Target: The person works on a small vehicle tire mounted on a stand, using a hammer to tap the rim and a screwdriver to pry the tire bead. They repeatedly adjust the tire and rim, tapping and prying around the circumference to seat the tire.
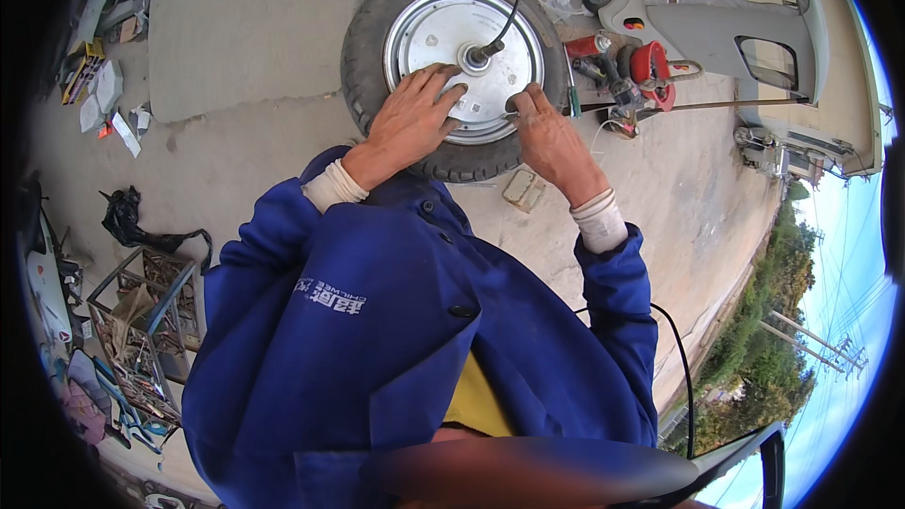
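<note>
Evidently loose and fairly open, the left hand reaches across the lower-left edge of the silver hub, palm down, its fingers slightly bent and their tips on the metal just beside the axle. Its thumb lies apart from the fingers, nearer the hub's lower edge. The right hand is more curled, thumb and fingers drawn together at the hub's lower-right edge; whether something small is pinched there cannot be told.

Both forearms come up from the body in blue sleeves with pale cuffs, the elbows bent outward and the wrists angled inward, so the hands converge over the wheel. That wheel lies hub face up in front of the person, above the concrete floor, its black tyre around the hub, and a dark cable rises from the axle. Just beyond the tyre's right edge sit a red can and a power tool.
</note>
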`<state>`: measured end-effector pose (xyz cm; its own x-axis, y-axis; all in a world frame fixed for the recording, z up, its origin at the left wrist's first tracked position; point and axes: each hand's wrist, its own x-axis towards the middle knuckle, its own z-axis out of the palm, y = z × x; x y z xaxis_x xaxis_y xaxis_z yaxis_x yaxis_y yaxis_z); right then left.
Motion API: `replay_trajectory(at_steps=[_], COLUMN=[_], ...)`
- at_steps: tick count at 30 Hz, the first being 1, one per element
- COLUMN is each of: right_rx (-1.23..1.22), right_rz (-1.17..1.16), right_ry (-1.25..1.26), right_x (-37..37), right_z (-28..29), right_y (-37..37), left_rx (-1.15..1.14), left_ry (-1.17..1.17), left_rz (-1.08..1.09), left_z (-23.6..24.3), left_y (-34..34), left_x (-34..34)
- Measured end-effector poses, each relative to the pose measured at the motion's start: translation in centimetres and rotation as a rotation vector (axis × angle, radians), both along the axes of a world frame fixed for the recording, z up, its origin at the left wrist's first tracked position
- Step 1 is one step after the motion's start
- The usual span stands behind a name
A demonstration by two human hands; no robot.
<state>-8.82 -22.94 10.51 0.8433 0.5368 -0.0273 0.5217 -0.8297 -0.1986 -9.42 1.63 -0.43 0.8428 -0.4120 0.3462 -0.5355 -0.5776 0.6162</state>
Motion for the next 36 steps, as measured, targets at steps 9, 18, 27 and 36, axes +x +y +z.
replay_trajectory(at_steps=[9,18,27,36], right_rx=[-0.101,-0.350,-0.406,-0.348], right_rz=[-0.081,-0.209,-0.195,-0.186], right_ry=[0.049,0.189,0.206,0.108], right_x=[-0.2,0.1,0.6,0.0], right_z=[1.9,0.6,0.2,-0.5], right_y=[2.3,1.4,1.5,1.4], left_rx=[-0.019,-0.009,-0.001,0.018], left_ry=[0.005,-0.022,-0.043,-0.028], left_rz=[-0.004,-0.007,-0.022,-0.034], left_z=[-0.3,-0.6,-0.7,-0.1], left_y=[0.2,0.1,0.2,0.3], left_x=[0.1,0.3,0.4,0.3])
